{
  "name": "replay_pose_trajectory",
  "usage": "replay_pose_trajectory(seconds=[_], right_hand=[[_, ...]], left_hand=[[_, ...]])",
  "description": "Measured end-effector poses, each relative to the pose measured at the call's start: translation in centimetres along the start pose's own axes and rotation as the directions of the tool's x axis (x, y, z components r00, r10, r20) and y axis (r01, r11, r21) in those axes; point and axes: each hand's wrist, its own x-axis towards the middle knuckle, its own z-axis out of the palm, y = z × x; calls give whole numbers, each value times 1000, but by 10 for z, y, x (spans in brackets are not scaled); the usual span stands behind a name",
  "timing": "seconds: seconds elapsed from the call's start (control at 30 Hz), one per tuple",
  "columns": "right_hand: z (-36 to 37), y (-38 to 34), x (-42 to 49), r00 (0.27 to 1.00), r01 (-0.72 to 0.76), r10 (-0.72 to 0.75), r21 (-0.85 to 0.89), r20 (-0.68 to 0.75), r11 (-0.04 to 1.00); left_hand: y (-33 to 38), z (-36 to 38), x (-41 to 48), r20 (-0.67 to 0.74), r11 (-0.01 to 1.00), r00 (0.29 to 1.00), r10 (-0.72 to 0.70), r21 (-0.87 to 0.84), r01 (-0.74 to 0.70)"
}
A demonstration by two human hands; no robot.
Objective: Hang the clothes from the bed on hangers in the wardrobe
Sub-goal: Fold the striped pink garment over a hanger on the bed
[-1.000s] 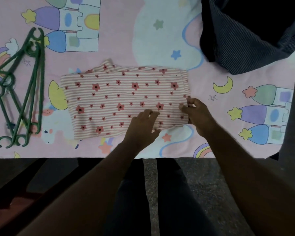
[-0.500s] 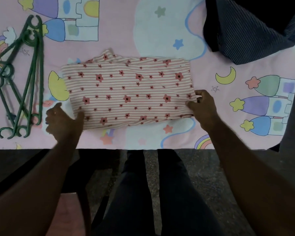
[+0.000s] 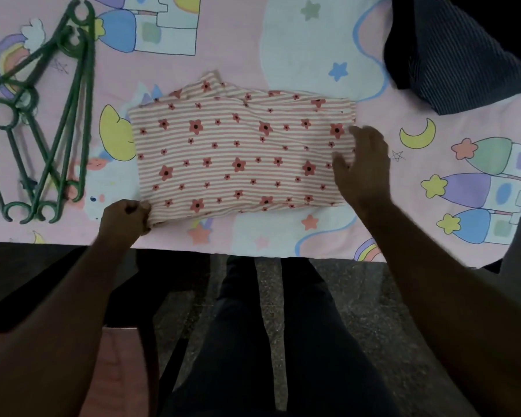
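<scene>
A folded striped garment with red flowers (image 3: 241, 155) lies flat on the pink cartoon bedsheet (image 3: 283, 46). My left hand (image 3: 124, 219) pinches its near left corner with curled fingers. Resting on the garment's right end is my right hand (image 3: 363, 167), fingers spread and slightly blurred. A bundle of green plastic hangers (image 3: 47, 121) lies on the sheet to the left of the garment. A dark pinstriped garment (image 3: 463, 55) is heaped at the far right of the bed.
The bed's near edge (image 3: 253, 254) runs across the middle of the view. Below it are my dark-trousered legs (image 3: 268, 341) over a speckled floor. A reddish-brown object (image 3: 118, 371) sits low on the left.
My left hand has moved from beside the garment's left edge onto its near left corner and closed on it. My right hand has shifted up onto the right end, fingers opening.
</scene>
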Motion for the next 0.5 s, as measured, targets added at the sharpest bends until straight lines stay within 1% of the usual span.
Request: replay_pose_trajectory(seconds=[0.03, 0.07, 0.1, 0.13, 0.17, 0.2, 0.23, 0.27, 0.33, 0.37, 0.4, 0.43, 0.47, 0.5], right_hand=[[8, -5, 7, 990, 137, -134, -62, 42, 989], [15, -8, 15, 969, 238, -225, -123, 105, 964], [21, -7, 24, 951, 286, -254, -183, 178, 941], [26, -4, 33, 945, 271, -208, -246, 253, 931], [28, 0, 42, 945, 215, -116, -311, 307, 926], [28, 5, 49, 945, 133, -11, -355, 327, 925], [29, 8, 54, 942, 63, 69, -372, 329, 926], [27, 7, 56, 940, 16, 109, -362, 323, 932], [26, -3, 51, 951, -56, 128, -253, 280, 966], [25, -8, 46, 961, -119, 157, -173, 227, 978], [25, -10, 40, 960, -204, 217, -91, 175, 975], [24, -8, 34, 942, -307, 307, -17, 138, 951], [21, -7, 27, 906, -411, 404, 30, 128, 911], [21, -2, 20, 866, -488, 477, 44, 149, 872]], left_hand=[[1, 1, -1, 22, 1000, 1000, -16, -24, 17], [2, 1, -1, 41, 998, 999, -27, -49, 29], [3, 0, 1, 65, 998, 997, -33, -59, 36], [3, -2, 3, 95, 998, 995, -29, -55, 35], [2, -4, 4, 123, 999, 992, -23, -37, 28], [2, -6, 5, 147, 999, 989, -17, -29, 21], [1, -9, 6, 160, 999, 987, -14, -40, 21], [0, -9, 6, 164, 998, 986, -10, -66, 21], [-2, -10, 3, 160, 995, 987, -4, -102, 20], [-3, -10, 1, 157, 995, 988, 0, -96, 16], [-4, -9, -1, 157, 996, 988, 6, -86, 7], [-4, -8, -4, 160, 997, 987, 21, -74, -9], [-4, -6, -7, 164, 997, 986, 42, -73, -30], [-4, -5, -10, 165, 995, 984, 63, -83, -50]])
